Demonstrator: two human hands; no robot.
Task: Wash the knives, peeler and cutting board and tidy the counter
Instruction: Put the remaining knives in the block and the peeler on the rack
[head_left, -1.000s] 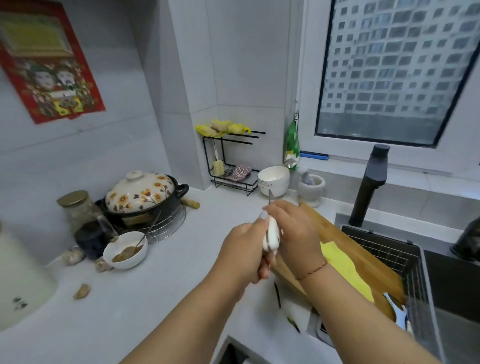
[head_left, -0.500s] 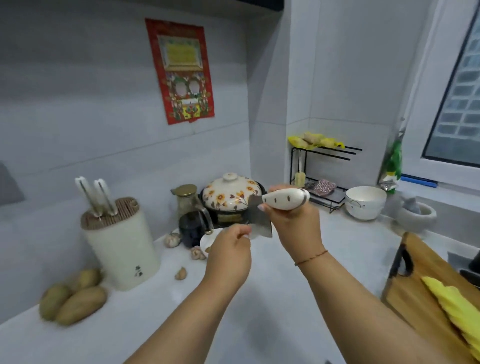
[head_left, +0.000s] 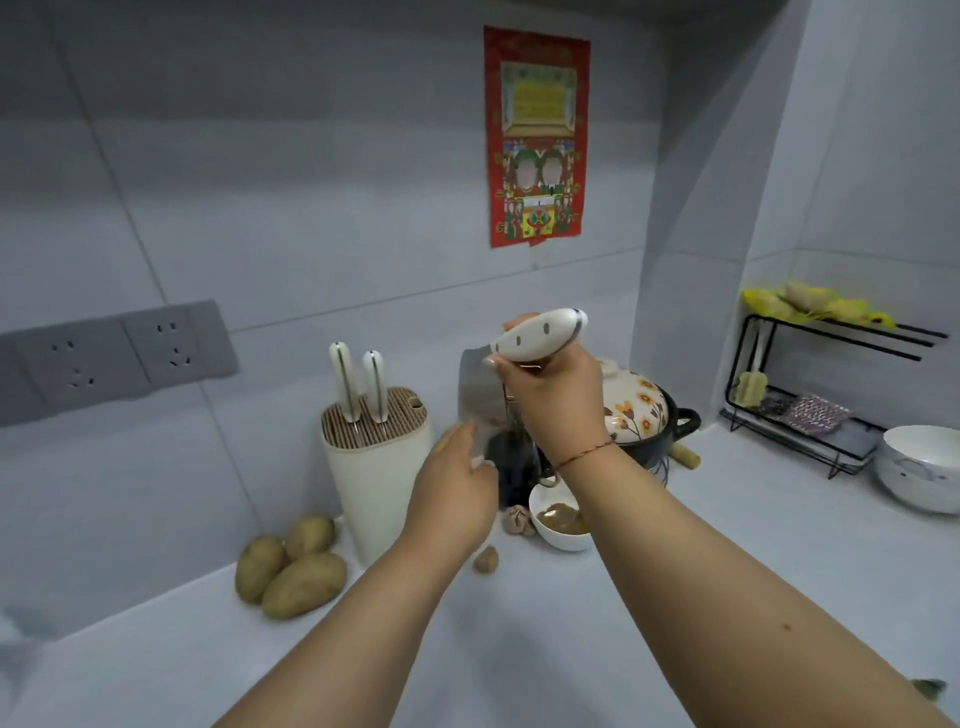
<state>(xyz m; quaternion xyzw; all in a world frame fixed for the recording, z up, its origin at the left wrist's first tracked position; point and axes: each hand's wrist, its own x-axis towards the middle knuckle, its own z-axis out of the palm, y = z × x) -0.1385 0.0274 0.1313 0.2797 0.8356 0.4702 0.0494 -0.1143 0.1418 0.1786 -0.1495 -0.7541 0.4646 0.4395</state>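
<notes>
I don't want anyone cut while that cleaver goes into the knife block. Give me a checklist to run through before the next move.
1. Right hand firmly grips the cleaver by its handle: ok.
2. Blade points down: ok.
3. Left hand away from the blade: not ok, its fingers are right beside it.
4. Knife block stands upright: ok.
5. Free slot in the block beside the two knives: cannot tell.
6. Blade is dry: cannot tell.

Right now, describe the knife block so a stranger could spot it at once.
Start at the grey wall sockets on the left. Below and right of them, on the counter, stands the cream knife block, just behind three potatoes. Only it has a striped top with two white handles sticking up.
</notes>
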